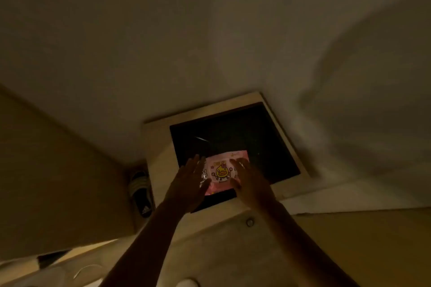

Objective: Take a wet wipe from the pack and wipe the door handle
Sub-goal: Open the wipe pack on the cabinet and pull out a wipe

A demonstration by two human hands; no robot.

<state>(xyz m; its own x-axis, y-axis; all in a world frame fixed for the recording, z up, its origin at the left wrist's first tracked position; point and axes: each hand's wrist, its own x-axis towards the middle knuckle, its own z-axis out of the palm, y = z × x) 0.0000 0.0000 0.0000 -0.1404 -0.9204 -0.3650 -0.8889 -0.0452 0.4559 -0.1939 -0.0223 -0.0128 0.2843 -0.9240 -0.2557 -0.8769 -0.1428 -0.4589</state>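
Two bare forearms are reaching forward from the bottom of the dim view, one hand on each side of a single pink wet wipe pack (221,171). The left hand (187,182) is hovering at the pack's left end with its fingers (194,163) spread open and straight, gripping nothing. The right hand (250,182) is lying over the pack's right end, its fingers (240,163) also extended and not closed around anything; whether they are pressing on the pack cannot be told.

The pack is lying flat, its printed face with a yellow cartoon figure turned up, its long axis running left to right with the right end tilted slightly away. It is sitting on the near part of a dark square surface (233,130) bordered by a pale frame (158,147), with bare dark area open beyond it and to its right.

One black slide sandal (141,191) is lying on the floor left of the frame. A pale wall (210,30) is filling the far view.
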